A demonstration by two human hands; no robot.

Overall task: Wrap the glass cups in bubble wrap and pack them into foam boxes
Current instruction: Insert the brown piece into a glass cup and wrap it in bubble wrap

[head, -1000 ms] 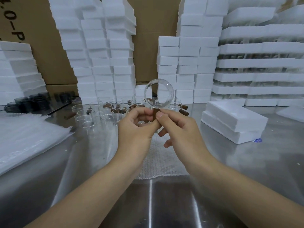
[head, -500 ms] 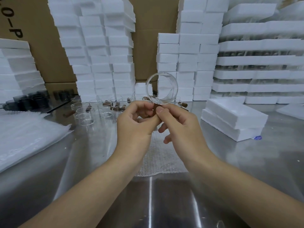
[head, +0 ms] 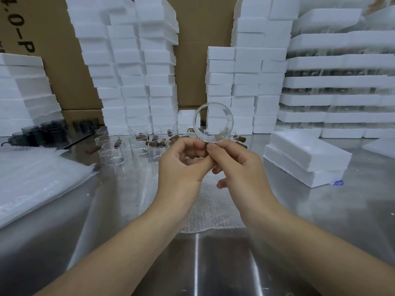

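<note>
On the near steel table (head: 106, 242), a small clear bubble-wrap sheet (head: 213, 210) lies flat under the wrists, with nothing on it. Above it, the left hand (head: 181, 167) and right hand (head: 239, 167) meet, fingers curled. Both thumbs and forefingers pinch the base of a round clear glass cup (head: 213, 122), at what looks like its brown handle.

The cup has barely shifted over the last second. It stays raised at twelve o'clock from the hands, its mouth turned toward the camera. That suggests inspection, so wrapping has not started.

A white stack of bubble-wrap sheets (head: 36, 180) sits at nine o'clock and two stacked white foam boxes (head: 305, 159) at three. More clear glass cups (head: 128, 146) wait at eleven, before tall foam-box stacks (head: 136, 71).
</note>
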